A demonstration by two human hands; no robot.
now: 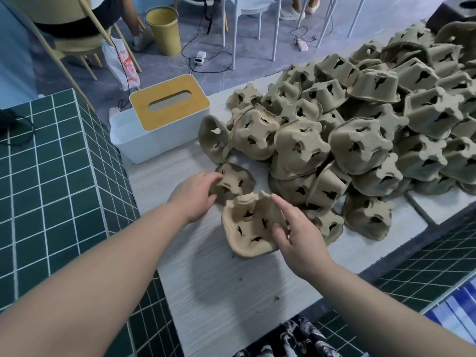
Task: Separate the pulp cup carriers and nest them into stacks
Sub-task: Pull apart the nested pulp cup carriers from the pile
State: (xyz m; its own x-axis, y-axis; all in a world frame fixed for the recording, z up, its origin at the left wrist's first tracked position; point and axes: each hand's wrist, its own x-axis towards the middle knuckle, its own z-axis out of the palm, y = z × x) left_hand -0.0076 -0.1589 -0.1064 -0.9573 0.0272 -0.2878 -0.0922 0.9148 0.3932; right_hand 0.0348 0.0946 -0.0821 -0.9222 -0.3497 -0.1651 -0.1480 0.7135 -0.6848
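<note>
Pale tabletop [221,292] between green tiled blocks, tissue box [164,117] at far left edge. Left hand [194,193] gripping a carrier [235,181], fingertips hidden behind it. Right hand [296,231] pinching a second carrier [248,228] near front edge. Heaped carriers [360,130] cut off at right.
</note>
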